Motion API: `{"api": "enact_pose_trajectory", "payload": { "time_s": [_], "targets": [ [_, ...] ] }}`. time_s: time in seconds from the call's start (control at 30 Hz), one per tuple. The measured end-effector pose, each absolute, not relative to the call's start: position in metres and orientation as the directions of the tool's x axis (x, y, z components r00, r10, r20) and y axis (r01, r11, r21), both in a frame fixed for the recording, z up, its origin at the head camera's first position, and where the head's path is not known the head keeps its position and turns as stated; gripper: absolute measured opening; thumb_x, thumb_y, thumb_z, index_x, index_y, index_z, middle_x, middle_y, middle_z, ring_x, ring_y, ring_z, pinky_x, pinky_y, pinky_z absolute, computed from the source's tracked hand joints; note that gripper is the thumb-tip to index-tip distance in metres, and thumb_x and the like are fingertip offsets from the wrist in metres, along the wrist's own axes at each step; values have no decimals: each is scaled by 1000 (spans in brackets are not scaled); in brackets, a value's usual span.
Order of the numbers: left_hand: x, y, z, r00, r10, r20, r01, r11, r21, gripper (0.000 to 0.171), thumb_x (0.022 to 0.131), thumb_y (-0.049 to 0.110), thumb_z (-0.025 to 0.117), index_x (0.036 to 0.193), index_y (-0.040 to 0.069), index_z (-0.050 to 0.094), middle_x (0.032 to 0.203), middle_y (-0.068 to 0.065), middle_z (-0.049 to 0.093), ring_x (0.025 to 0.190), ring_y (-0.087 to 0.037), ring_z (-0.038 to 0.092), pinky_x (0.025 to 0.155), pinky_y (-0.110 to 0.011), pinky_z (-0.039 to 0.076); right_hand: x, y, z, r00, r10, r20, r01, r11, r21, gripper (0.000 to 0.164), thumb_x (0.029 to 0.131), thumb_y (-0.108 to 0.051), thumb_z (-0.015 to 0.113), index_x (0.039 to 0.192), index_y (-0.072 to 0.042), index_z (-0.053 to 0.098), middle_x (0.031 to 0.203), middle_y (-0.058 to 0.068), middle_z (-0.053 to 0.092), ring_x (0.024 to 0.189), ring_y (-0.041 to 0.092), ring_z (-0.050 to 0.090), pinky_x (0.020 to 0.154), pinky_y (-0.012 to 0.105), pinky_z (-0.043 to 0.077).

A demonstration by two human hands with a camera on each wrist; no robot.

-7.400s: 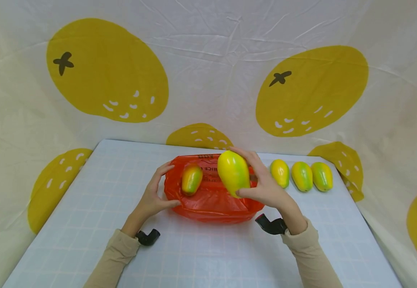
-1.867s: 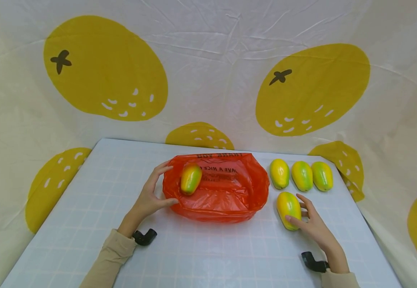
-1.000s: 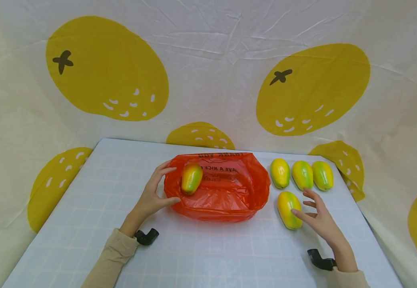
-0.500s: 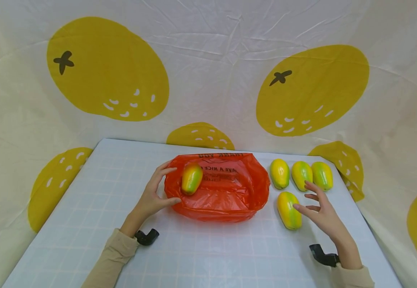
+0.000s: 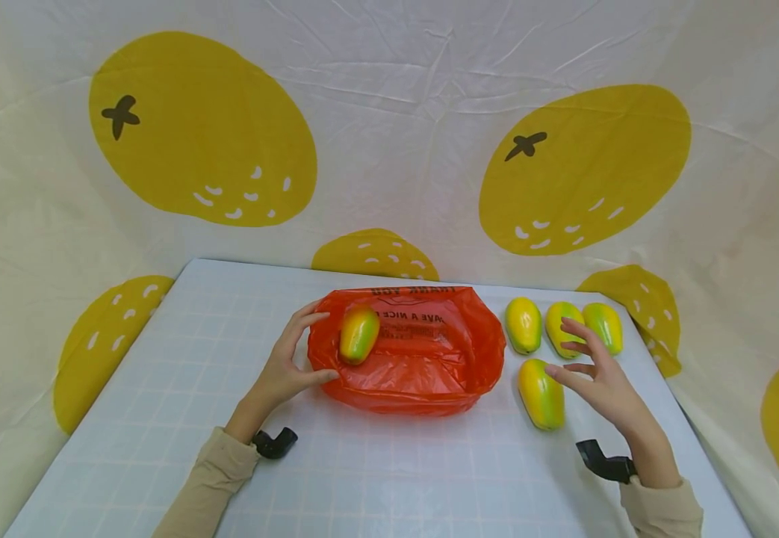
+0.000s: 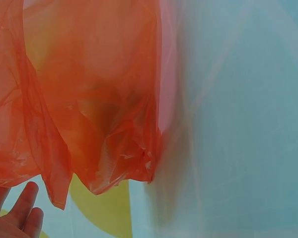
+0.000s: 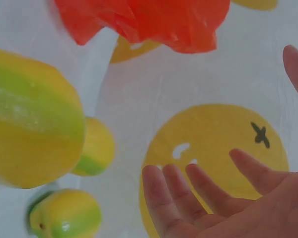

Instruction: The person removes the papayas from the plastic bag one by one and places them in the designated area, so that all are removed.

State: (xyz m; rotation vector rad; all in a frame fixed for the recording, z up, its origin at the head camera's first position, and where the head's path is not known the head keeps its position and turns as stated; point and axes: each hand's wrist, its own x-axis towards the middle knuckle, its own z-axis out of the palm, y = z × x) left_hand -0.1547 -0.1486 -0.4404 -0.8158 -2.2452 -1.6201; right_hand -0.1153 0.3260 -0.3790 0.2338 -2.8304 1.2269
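A red plastic bag (image 5: 429,373) lies with its mouth facing up, and one yellow-green papaya (image 5: 358,335) is inside at its left end. My left hand (image 5: 284,370) rests at the bag's left rim, thumb and fingers spread around that end. Right of the bag, another papaya (image 5: 541,394) lies on the table. My right hand (image 5: 607,385) hovers beside and above it, fingers apart and holding nothing. Three more papayas (image 5: 523,325) sit in a row behind; my right fingers partly cover the middle one. Fingers (image 7: 171,198) are spread in the right wrist view.
A pale table (image 5: 362,478) with a faint grid carries everything. Its back edge meets a white cloth backdrop (image 5: 396,149) printed with big yellow fruit. A black curved piece is worn on each wrist, the left one (image 5: 276,443) near the table surface.
Earlier my right hand held a papaya over the bag; later it was at the one now lying right of the bag. It has since let go and moved away and up. The left hand stays.
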Motion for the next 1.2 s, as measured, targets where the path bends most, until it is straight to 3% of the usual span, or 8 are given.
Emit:
{"api": "enact_pose_trajectory", "payload": {
  "time_s": [0.33, 0.77, 0.87, 1.07, 1.2],
  "targets": [
    [-154, -149, -439, -803, 292, 520, 586, 222, 779, 80, 67, -5, 87, 136, -8, 46, 153, -25, 34, 143, -34, 30, 110, -67, 28, -128, 310, -355, -975, -186, 119, -214, 664, -716, 80, 93, -22, 72, 156, -19, 24, 154, 11, 32, 126, 33, 42, 88, 12, 45],
    [-154, -149, -440, -808, 288, 514, 579, 225, 784, 79, 68, -7, 86, 136, -8, 46, 153, -25, 34, 142, -35, 31, 109, -68, 28, -147, 280, -319, -957, -255, 135, -278, 692, -666, 67, 94, -24, 70, 151, -14, 36, 148, 11, 41, 122, 31, 48, 88, 16, 46],
    [-154, -148, -440, -810, 286, 512, 577, 229, 784, 79, 67, -8, 86, 136, -8, 46, 153, -25, 34, 142, -36, 31, 109, -68, 28, -152, 272, -310, -950, -278, 142, -304, 715, -630, 62, 94, -25, 69, 148, -13, 40, 144, 12, 45, 120, 31, 50, 89, 24, 49],
    [-154, -148, -440, -809, 286, 513, 578, 228, 784, 79, 67, -8, 86, 136, -8, 46, 153, -24, 34, 142, -35, 31, 109, -68, 28, -162, 257, -299, -923, -352, 155, -374, 727, -576, 57, 94, -24, 69, 144, -10, 47, 140, 12, 50, 117, 32, 52, 90, 51, 51],
    [-154, -148, -440, -817, 283, 503, 566, 228, 792, 79, 68, -7, 86, 137, -6, 46, 153, -23, 34, 143, -35, 30, 108, -70, 28, -169, 245, -293, -904, -399, 152, -411, 717, -563, 54, 94, -26, 69, 141, -10, 50, 137, 10, 53, 116, 30, 53, 90, 53, 51]
  ]
}}
